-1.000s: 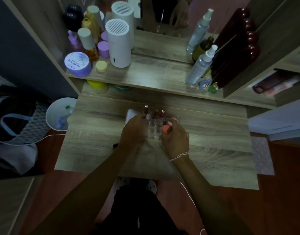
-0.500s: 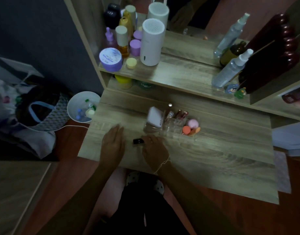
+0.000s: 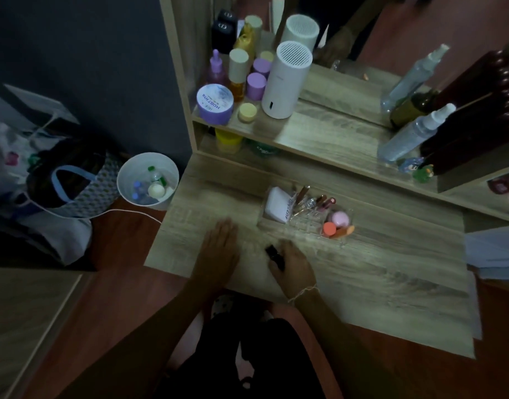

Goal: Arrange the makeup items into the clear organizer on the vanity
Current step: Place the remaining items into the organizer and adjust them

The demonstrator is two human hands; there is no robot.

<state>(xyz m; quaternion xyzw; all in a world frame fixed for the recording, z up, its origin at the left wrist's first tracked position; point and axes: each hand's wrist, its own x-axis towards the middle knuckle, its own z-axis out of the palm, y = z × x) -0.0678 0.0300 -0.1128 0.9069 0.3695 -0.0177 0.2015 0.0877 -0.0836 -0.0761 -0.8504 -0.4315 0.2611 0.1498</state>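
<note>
Right hand [image 3: 293, 264] grips a small black tube [image 3: 274, 256] (glossy); left hand [image 3: 221, 246] lies flat, released, on woodgrain vanity [image 3: 377, 277].

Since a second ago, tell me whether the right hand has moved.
Yes. The right hand left the organizer and came back toward the near edge of the vanity, where it now closes on a small black item.

Bare arms, 1 white string bracelet [image 3: 302, 292] on R wrist, dark clothing.
</note>
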